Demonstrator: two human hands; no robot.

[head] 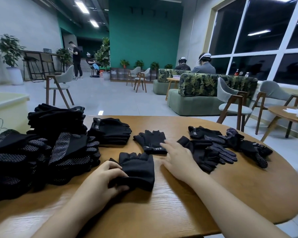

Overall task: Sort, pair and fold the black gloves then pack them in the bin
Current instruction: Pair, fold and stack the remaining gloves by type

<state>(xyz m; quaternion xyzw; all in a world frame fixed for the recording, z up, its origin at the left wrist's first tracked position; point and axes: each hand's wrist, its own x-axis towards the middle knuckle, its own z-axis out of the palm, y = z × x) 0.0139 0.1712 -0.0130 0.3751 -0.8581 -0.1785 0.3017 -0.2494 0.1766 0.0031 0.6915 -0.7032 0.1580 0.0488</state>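
My left hand (104, 178) grips the edge of a folded black fingerless glove (138, 169) lying on the wooden table (179, 208). My right hand (176, 159) lies open with straight fingers, its fingertips touching a flat black glove with a "5.11" cuff label (151, 140). To the right sits a loose heap of black gloves, some with dotted palms (225, 146). A neat stack of folded gloves (110, 130) stands behind the left hand. Tall piles of dotted and plain gloves (41, 152) fill the table's left side.
A pale yellow bin (5, 107) stands off the table's left edge. Chairs (234, 102), a side table (286, 114) and green sofas lie beyond the far edge. Several people are in the room's background.
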